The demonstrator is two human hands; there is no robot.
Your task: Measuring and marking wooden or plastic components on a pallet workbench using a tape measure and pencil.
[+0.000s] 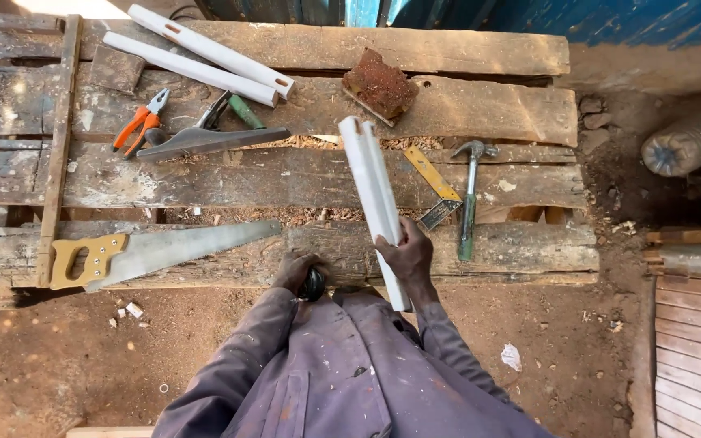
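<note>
Right hand [407, 258] is closed around a pale, white-finished wooden piece [376, 195], apparently two slim lengths held together; the grip sits on the lower third, and the piece slants up and away over the front planks of the desk [521, 247], its lower end reaching back to the person's body. Left hand [295, 270] rests at the front edge of the desk, fingers curled around a small dark rounded object [312, 285]; what that object is cannot be told. The desk is built of rough, weathered planks with wood shavings lying in the gaps. On the front plank, left of the left hand, lies a handsaw [156, 251] with a yellow-brown handle, blade pointing right. Just right of the held piece lie a try square [434, 185] with a yellow blade and a claw hammer [470, 195], head away from the person. Further back on the left are orange-handled pliers [138, 123], a dark metal tool [204, 139] with a long flat blade, and a green-handled tool [245, 111] partly behind it. Two more white turned pieces [204, 57] lie diagonally at the rear, side by side. A reddish rough block [380, 83] sits on the rear plank near the middle. The ground [83, 365] below is bare reddish earth with small scraps.
</note>
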